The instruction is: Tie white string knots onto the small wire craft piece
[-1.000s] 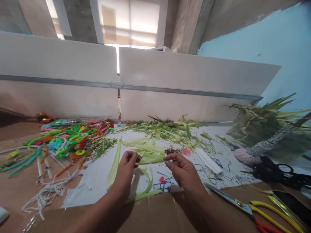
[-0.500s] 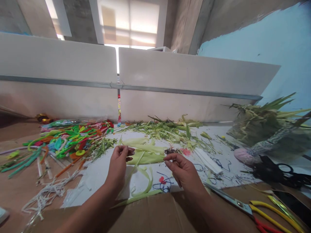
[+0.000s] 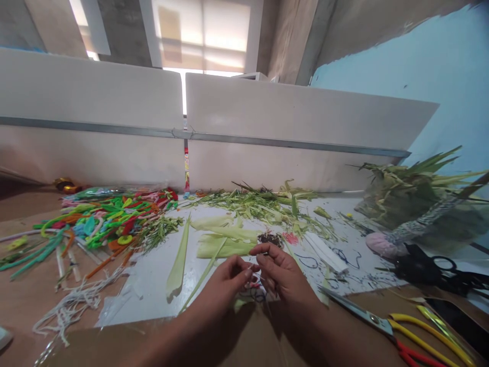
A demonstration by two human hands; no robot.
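Note:
My left hand (image 3: 233, 278) and my right hand (image 3: 280, 272) are close together over the near part of the white sheet. Fingers on both sides are pinched on a thin white thread (image 3: 261, 278), only partly visible between them. Beneath the fingers lie dark blue thread loops (image 3: 258, 294), partly covered. Just beyond the hands, pale green corn husks (image 3: 225, 248) lie flat. A single husk piece (image 3: 178, 262) and a narrow husk strip (image 3: 204, 275) are left of my left hand. A dark tangled clump (image 3: 270, 238) and a pink-red piece (image 3: 290, 238) sit beyond my right hand.
Scissors (image 3: 372, 318) with yellow and red handles lie at the right, near a phone (image 3: 460, 321). Colourful pipe cleaners (image 3: 114, 219) and white string (image 3: 80, 308) are at the left. Green scraps (image 3: 263, 204) line the back; a husk-filled bag (image 3: 397, 201) stands right.
Both hands have moved together and nearer to me, from apart over the husks to fingertips almost meeting. The husk piece at the left is now uncovered; the curled strips are mostly hidden.

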